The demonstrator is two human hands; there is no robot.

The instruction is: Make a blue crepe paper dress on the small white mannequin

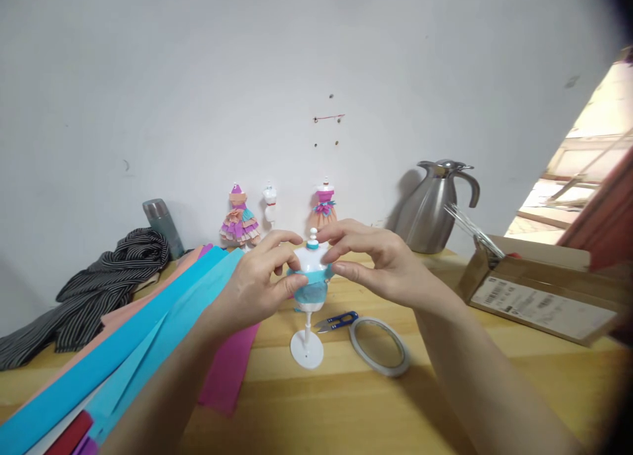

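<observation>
A small white dress-form mannequin (315,258) stands upright on a round white base in front of me. A strip of light blue crepe paper (315,278) wraps its chest, and a thin blue band circles its neck. My left hand (270,270) pinches the strip at the form's left side, thumb across the front. On the other side, my right hand (373,257) has thumb and forefinger closed on the strip's edge. Its fingertips partly hide the form's shoulder. Blue thread snips (341,321) and a roll of double-sided tape (380,346) lie just right of the base.
Sheets of coloured crepe paper (123,336) spread across the left, beside a striped cloth (116,264) and a flask (163,227). Dressed mini forms (240,221) stand by the wall. A steel jug (430,211) and an open cardboard box (539,283) are at the right.
</observation>
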